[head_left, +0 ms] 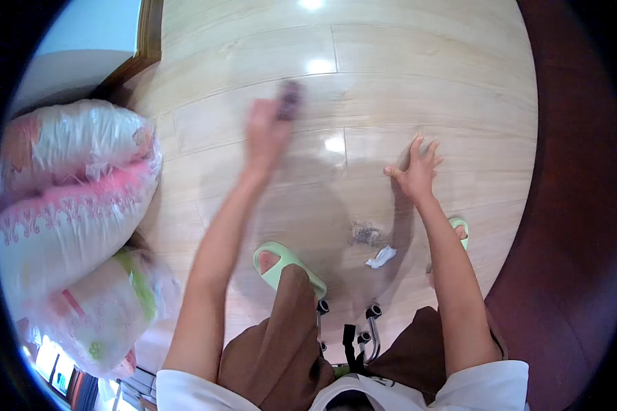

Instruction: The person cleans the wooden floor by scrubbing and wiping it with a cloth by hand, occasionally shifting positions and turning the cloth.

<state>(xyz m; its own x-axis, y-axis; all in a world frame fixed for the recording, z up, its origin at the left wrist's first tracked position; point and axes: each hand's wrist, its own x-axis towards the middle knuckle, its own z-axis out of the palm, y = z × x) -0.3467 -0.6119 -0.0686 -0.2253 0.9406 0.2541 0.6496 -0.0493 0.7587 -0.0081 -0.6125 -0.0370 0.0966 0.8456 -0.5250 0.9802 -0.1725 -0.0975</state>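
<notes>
My left hand [266, 137], smeared by motion, is closed on a small dark purple mottled object [290, 101] whose kind I cannot make out. It is over the pale wood-look floor [253, 41], ahead and to the left. To the right, my right hand [417, 171] is open with its fingers spread, close to the floor; whether it touches is unclear. Nearer to me, between my feet, lies a patch of grey dust and fluff [368, 234]. Beside it is a crumpled white tissue [380, 257].
Stuffed clear plastic bags [82, 178] are piled along the left. A wall corner with brown wood trim [149, 34] stands behind them. Dark red furniture [569, 226] borders the right. My green slippers [288, 270] and chair casters [373, 312] are below.
</notes>
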